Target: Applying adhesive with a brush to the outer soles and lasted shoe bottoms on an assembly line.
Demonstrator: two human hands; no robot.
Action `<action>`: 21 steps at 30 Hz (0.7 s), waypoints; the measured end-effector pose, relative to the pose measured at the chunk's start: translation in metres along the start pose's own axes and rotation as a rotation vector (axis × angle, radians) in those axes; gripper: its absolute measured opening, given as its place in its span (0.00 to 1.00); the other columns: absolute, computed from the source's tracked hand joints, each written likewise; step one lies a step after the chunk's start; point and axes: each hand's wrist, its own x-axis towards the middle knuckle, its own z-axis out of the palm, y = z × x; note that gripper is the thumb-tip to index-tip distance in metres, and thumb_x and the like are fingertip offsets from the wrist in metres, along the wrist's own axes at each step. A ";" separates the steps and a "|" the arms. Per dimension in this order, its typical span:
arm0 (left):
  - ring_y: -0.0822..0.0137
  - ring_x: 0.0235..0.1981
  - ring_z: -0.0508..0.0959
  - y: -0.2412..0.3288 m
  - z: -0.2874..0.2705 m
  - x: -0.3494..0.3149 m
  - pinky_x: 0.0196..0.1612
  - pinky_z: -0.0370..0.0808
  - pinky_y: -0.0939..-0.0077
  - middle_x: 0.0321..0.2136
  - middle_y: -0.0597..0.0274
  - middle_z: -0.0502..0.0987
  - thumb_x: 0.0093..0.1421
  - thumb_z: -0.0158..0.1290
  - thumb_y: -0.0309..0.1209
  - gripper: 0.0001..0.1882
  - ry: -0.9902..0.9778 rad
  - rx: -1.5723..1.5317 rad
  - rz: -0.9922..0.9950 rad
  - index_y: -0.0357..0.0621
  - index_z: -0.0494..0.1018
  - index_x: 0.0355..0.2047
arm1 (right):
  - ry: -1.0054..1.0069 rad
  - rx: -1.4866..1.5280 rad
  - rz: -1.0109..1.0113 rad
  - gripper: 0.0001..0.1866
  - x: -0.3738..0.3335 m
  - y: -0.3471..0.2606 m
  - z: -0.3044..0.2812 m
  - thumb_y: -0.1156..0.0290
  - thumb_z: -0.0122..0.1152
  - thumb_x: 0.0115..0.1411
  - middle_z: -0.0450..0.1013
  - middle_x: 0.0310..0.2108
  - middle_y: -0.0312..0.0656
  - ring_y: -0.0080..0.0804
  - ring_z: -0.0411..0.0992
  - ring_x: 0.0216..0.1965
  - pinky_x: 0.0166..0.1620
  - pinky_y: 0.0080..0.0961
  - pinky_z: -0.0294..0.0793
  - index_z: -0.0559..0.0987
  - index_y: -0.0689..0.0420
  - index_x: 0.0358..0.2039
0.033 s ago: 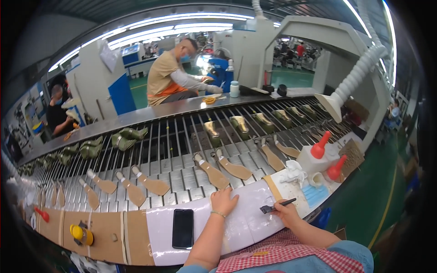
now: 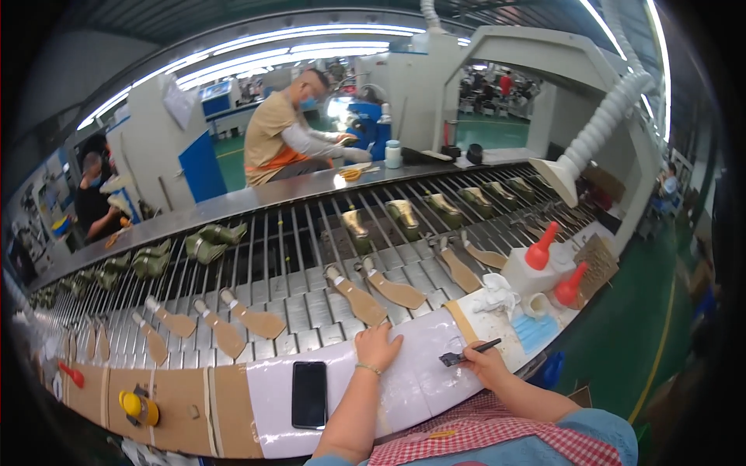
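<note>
My right hand (image 2: 483, 365) grips a small brush (image 2: 454, 358) with a dark handle, its bristles over the white glossy sheet (image 2: 423, 396) on the ledge before me. Flat on the sheet's far edge rests my left hand (image 2: 378, 348), thumb apart from the fingers and nothing held. Just beyond its fingertips lies a tan insole (image 2: 359, 299) on the slatted metal conveyor; whether they touch is hard to tell. A second tan insole (image 2: 395, 289) lies to its right. Left of my left forearm, a black phone (image 2: 310, 394) lies on the sheet.
To the right stand white bottles with red nozzles (image 2: 542, 247), a crumpled white cloth (image 2: 497, 293) and a blue mask (image 2: 535, 332). A yellow-topped bottle (image 2: 141, 405) stands left. Green shoe lasts (image 2: 215, 242) line the far rack; a co-worker (image 2: 272, 132) sits beyond. A white duct (image 2: 575, 167) hangs at right.
The whole view has shifted slightly, so most things appear a little further left. Both hands keep nearly the same places, the brush still in the right one.
</note>
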 end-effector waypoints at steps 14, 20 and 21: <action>0.54 0.42 0.74 0.006 0.002 0.001 0.49 0.63 0.61 0.38 0.55 0.77 0.52 0.54 0.42 0.19 0.028 0.049 0.035 0.44 0.75 0.39 | -0.171 -0.148 -0.029 0.11 -0.003 -0.005 -0.002 0.68 0.63 0.56 0.75 0.33 0.40 0.25 0.74 0.35 0.41 0.21 0.74 0.76 0.61 0.36; 0.53 0.42 0.74 0.008 0.002 -0.003 0.50 0.63 0.60 0.37 0.55 0.77 0.52 0.55 0.40 0.17 0.036 0.043 0.016 0.43 0.75 0.39 | -0.188 -0.074 -0.023 0.12 -0.014 -0.007 -0.001 0.66 0.63 0.56 0.74 0.34 0.38 0.23 0.73 0.35 0.41 0.19 0.74 0.76 0.61 0.36; 0.53 0.41 0.74 0.008 0.002 -0.003 0.49 0.63 0.60 0.36 0.54 0.77 0.52 0.55 0.39 0.17 0.042 0.041 0.007 0.43 0.75 0.39 | -0.205 -0.084 -0.032 0.11 -0.013 -0.006 -0.002 0.68 0.62 0.57 0.74 0.33 0.38 0.23 0.73 0.35 0.41 0.20 0.73 0.75 0.61 0.36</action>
